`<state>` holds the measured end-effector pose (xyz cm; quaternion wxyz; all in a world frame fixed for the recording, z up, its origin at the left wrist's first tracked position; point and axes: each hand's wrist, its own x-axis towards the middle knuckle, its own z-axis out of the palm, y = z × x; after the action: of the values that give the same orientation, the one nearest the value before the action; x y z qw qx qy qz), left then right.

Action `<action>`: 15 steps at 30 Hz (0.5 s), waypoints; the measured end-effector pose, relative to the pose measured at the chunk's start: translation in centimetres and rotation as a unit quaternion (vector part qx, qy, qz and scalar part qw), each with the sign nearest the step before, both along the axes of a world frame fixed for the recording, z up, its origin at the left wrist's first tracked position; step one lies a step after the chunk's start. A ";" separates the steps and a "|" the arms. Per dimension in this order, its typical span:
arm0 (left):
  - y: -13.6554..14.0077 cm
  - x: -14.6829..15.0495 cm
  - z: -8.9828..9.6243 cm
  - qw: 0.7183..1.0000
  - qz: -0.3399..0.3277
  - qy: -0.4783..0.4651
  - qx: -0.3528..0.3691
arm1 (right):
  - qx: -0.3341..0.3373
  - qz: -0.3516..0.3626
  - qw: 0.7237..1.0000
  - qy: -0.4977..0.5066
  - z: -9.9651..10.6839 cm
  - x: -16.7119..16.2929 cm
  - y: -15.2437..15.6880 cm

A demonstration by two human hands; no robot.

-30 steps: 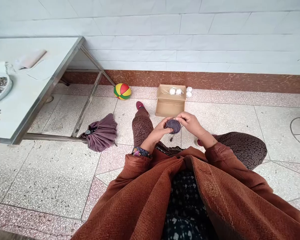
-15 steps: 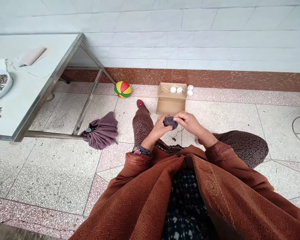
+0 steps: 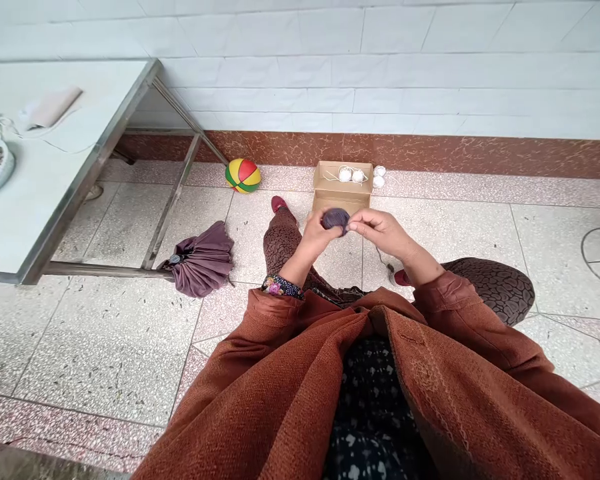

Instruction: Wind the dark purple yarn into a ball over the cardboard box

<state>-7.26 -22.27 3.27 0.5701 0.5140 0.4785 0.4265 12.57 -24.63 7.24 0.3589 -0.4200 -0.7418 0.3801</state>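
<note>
My left hand point(image 3: 318, 235) is closed around a dark purple ball of yarn point(image 3: 335, 219), holding it in front of the cardboard box. At the ball's right side, my right hand point(image 3: 377, 230) pinches the yarn strand between thumb and fingers. A loose dark end of that strand hangs below the right hand. Just beyond both hands lies the open cardboard box point(image 3: 347, 200), with two white yarn balls point(image 3: 351, 175) in its raised far part. Two more white yarn balls point(image 3: 379, 177) rest on the floor at its right.
A metal-framed table point(image 3: 105, 147) stands at the left, carrying a bowl point(image 3: 5, 177) and a pinkish folded item point(image 3: 57, 108). A colourful ball point(image 3: 243, 176) and a folded purple umbrella point(image 3: 203, 261) are on the floor. The tiled wall point(image 3: 280, 73) runs behind.
Both hands and the dark yarn ball have moved slightly up, toward the box. The ball has turned in the left hand, and the loose end now hangs further right.
</note>
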 end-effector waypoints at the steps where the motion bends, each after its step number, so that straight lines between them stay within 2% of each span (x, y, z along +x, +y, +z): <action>1: 0.0 0.1 0.2 0.999 -0.034 0.031 0.011 | 0.009 -0.019 1.000 0.002 0.4 0.4 0.6; 3: -0.3 0.3 0.9 0.991 -0.128 0.021 0.016 | 0.024 -0.065 0.998 -0.002 0.5 1.3 1.8; 5: -0.5 0.7 2.0 0.974 -0.216 -0.063 -0.005 | 0.024 -0.105 0.994 -0.002 -0.4 2.1 2.7; 6: -0.5 0.9 2.5 0.967 -0.229 -0.109 -0.015 | 0.016 -0.117 0.993 0.001 -1.2 2.3 2.9; 9: 0.0 1.4 3.9 0.952 -0.217 -0.212 -0.040 | -0.015 -0.137 0.990 0.007 -3.7 2.3 2.5; 11: 0.7 1.6 4.3 0.950 -0.187 -0.243 -0.057 | -0.020 -0.151 0.988 -0.013 -4.9 1.8 1.3; 13: 1.3 1.6 4.0 0.956 -0.138 -0.250 -0.064 | -0.020 -0.118 0.993 -0.016 -5.3 1.0 -0.1; 15: 1.6 1.6 3.4 0.965 -0.088 -0.236 -0.067 | -0.011 -0.078 0.997 -0.008 -4.7 0.4 -1.4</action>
<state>-5.66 -20.70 6.63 0.7354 0.3995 0.3107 0.4506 12.98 -26.03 2.51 0.3765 -0.4839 -0.7053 0.3558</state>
